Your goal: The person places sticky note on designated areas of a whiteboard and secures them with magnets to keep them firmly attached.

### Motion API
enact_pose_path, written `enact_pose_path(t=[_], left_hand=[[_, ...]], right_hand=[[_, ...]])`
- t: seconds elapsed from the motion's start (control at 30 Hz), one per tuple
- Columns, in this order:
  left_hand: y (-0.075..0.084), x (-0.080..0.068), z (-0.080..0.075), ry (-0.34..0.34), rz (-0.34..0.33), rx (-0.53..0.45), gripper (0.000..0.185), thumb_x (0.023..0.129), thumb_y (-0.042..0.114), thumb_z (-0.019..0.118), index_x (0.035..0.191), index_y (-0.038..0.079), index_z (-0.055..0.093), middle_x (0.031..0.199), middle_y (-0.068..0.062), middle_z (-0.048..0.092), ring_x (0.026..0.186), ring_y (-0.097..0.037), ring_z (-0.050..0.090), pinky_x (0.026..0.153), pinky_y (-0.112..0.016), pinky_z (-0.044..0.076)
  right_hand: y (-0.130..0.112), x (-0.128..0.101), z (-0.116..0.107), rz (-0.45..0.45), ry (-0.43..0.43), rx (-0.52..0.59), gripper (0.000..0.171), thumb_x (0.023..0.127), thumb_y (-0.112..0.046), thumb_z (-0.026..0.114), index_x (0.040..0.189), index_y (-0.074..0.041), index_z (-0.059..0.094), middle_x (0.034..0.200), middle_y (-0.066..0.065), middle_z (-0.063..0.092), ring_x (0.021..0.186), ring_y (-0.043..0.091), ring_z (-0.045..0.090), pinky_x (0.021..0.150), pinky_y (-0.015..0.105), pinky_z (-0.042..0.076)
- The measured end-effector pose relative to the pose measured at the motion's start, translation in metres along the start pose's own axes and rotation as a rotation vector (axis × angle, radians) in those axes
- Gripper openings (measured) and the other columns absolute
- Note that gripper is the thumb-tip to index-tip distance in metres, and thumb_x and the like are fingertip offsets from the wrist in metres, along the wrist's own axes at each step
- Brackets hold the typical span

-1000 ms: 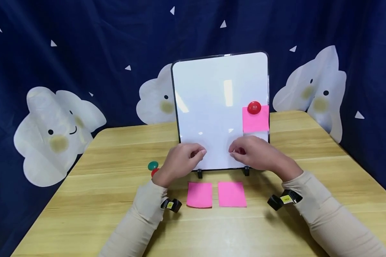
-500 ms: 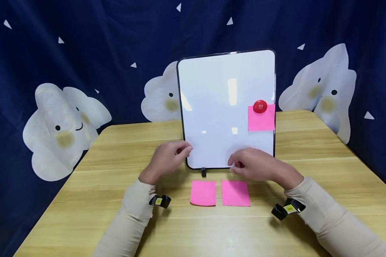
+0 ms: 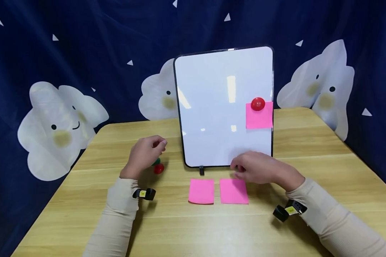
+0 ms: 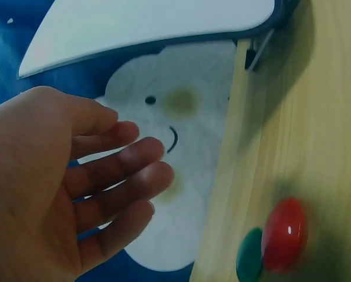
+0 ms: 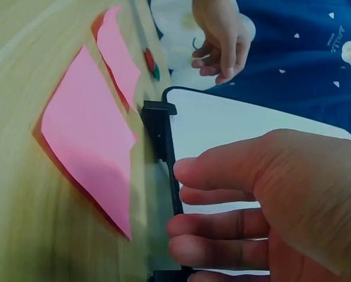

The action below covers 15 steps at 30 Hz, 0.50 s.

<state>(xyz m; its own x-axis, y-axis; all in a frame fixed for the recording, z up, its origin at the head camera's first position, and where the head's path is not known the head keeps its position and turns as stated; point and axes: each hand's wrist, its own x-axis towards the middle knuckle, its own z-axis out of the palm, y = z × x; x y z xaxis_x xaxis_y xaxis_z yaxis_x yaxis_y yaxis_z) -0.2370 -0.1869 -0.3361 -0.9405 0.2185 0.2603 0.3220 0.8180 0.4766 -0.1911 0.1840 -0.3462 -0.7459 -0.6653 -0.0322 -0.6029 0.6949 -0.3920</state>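
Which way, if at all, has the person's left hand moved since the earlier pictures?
Yes. The left hand has moved left, away from the whiteboard, and now hovers open over the red magnet and green magnet on the table.

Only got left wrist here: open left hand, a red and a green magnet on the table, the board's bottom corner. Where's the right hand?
Observer: The right hand is low in front of the whiteboard, just above the right pink note on the table, with relaxed fingers holding nothing.
Operator: Other notes on the table?
Observer: One more, the left pink note. It lies beside the right one, in front of the board's foot.
Operator: Anything on the board?
Observer: A pinned pink note near its right edge, held by a red board magnet at the note's top.
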Motion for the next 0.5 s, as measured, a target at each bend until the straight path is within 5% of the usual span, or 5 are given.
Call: enact_pose_path(t=[0.5], left_hand=[[-0.044, -0.001, 0.001, -0.199, -0.127, -0.024, 0.022, 0.099, 0.03, 0.064, 0.103, 0.012, 0.076, 0.091, 0.0, 0.071, 0.083, -0.021, 0.059, 0.077, -0.039, 0.047]], right_hand=[[-0.005, -0.003, 0.002, 0.077, -0.125, -0.061, 0.014, 0.087, -0.015, 0.076, 0.079, -0.02, 0.065, 0.065, -0.006, 0.047, 0.064, 0.011, 0.044, 0.06, 0.029, 0.038]])
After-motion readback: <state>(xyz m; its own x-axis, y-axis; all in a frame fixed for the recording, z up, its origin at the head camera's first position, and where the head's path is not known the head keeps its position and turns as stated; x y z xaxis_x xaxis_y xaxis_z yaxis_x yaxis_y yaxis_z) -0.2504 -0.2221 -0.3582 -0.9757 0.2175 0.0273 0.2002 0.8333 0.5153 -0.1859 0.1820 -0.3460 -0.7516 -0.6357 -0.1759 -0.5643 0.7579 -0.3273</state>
